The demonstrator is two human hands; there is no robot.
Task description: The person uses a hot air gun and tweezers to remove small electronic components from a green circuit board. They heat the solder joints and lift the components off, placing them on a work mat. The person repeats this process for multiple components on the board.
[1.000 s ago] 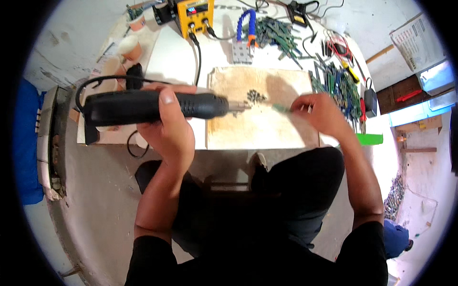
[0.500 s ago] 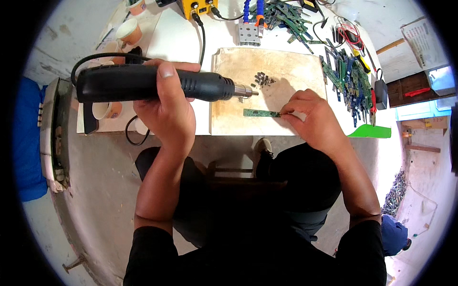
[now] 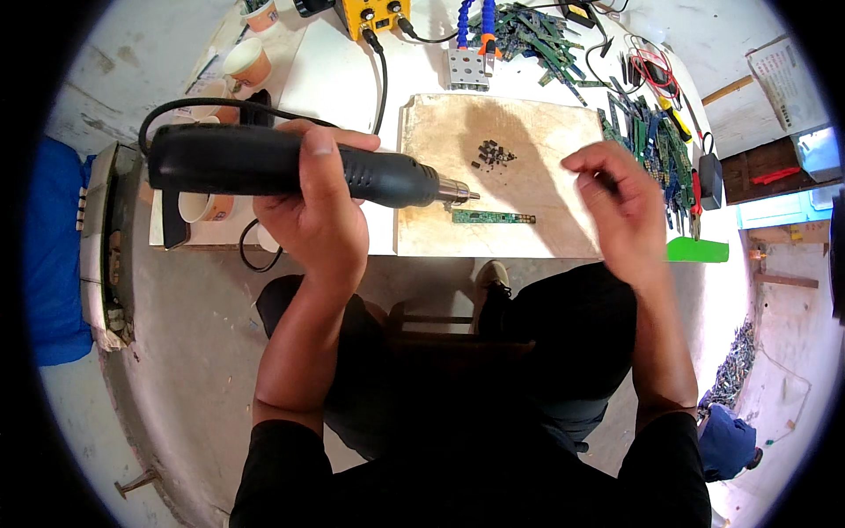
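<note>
Between your left hand (image 3: 321, 207) and your right hand (image 3: 629, 202), the green circuit strip (image 3: 495, 217) lies flat on the tan board (image 3: 431, 132), touched by neither. Nothing visible pins it down, so a strong blast or a bump could slide it askew. From your left hand, the metal nozzle (image 3: 456, 190) of the heat gun (image 3: 229, 160) points across the strip's left end; how high it hangs is hard to judge. If it dips, it could knock the strip, and too long on one spot could scorch it.

A little farther from you than the nozzle, between your hands, sits a loose heap of small black chips (image 3: 494, 155). Swinging the nozzle that way could scatter them, since they look light and lie free.

Your left hand is wrapped around the heat gun's thick body, thumb on top. The cord (image 3: 172, 107) loops behind that hand, near the paper cups (image 3: 251, 63); a snag there could jerk your aim. Your right hand is half curled; I cannot tell whether it pinches something small. Reaching across the nozzle's line could burn it. Beyond that hand, the pile of strips (image 3: 647, 145) lies tangled on the surface (image 3: 334, 79), and a careless sweep could spill some over the edge.
</note>
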